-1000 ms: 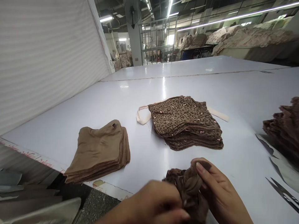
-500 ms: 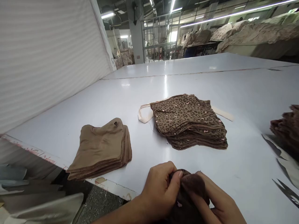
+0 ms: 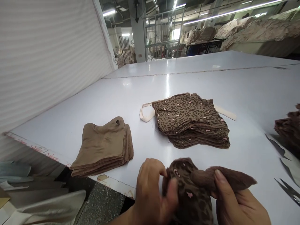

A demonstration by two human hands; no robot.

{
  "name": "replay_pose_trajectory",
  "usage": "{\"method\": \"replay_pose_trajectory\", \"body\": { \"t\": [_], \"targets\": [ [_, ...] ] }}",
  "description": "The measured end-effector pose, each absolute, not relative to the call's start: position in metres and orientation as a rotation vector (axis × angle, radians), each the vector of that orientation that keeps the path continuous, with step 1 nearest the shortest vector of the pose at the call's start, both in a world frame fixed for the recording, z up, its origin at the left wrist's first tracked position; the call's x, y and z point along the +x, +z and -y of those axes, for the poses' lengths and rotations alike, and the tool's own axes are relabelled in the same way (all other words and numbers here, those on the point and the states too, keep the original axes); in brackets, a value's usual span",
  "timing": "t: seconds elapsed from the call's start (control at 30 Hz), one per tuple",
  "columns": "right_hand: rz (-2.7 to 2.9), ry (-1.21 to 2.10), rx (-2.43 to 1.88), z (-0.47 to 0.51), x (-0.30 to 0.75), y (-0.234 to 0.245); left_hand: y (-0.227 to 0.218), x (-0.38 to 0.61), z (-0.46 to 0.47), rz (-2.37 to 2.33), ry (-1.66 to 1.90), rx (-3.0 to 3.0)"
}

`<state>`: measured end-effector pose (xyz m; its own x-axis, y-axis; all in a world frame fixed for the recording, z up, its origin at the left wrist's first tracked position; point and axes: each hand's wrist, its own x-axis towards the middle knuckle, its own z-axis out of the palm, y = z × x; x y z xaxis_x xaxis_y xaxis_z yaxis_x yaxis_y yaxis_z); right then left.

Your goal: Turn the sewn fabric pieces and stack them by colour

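- The left hand has its fingers curled and closed on the left edge of a leopard-print brown fabric piece, grasping it.
- The right hand is also grasping: its thumb presses down on a plain brown fabric flap that sticks out at 3 o'clock from the leopard-print fabric piece, and its other fingers lie hidden beneath.
- The leopard-print fabric piece is bunched between both hands, held just above the white surface near its front edge, at 6 o'clock in the view.
- At 12 o'clock from the hands lies a stack of leopard-print fabric pieces, with a cream fabric strap poking out at its 9 o'clock side and again at its 3 o'clock side.
- At 10 o'clock from the hands sits a stack of plain tan-brown fabric pieces, well apart from the leopard-print stack.
- At 3 o'clock, near the right hand, a pair of scissors lies partly out of view.
- At 2 o'clock, a heap of dark brown fabric sits at the right edge of the view.
- A white striped panel rises along the surface at 9 to 10 o'clock.
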<state>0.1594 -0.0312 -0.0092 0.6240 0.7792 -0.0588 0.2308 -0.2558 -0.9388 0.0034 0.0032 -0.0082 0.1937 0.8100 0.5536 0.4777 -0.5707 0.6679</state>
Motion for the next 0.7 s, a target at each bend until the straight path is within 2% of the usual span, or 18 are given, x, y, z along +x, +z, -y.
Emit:
{"method": "replay_pose_trajectory", "body": {
  "t": [0.07,0.17,0.3,0.53,0.63,0.7],
  "targets": [
    [0.806,0.757,-1.773,0.030,0.160,-0.009,-0.004,0.006,0.000,-1.087,1.473,2.454],
    [0.806,0.980,-1.592,0.030,0.157,-0.013,-0.010,0.011,-0.001,-1.033,1.285,2.753],
    [0.677,1.060,-1.469,0.030,0.151,-0.016,-0.021,0.013,-0.005,-0.767,1.172,2.866],
    [0.517,1.115,-1.324,0.009,0.151,-0.003,-0.033,0.022,0.009,-0.521,1.556,2.797],
    [0.571,1.106,-1.302,0.001,0.149,-0.008,-0.039,0.017,0.010,-0.492,1.477,2.697],
    [0.644,1.082,-1.284,0.001,0.148,-0.012,-0.035,0.006,0.007,-0.434,1.225,2.536]
  ]
}}
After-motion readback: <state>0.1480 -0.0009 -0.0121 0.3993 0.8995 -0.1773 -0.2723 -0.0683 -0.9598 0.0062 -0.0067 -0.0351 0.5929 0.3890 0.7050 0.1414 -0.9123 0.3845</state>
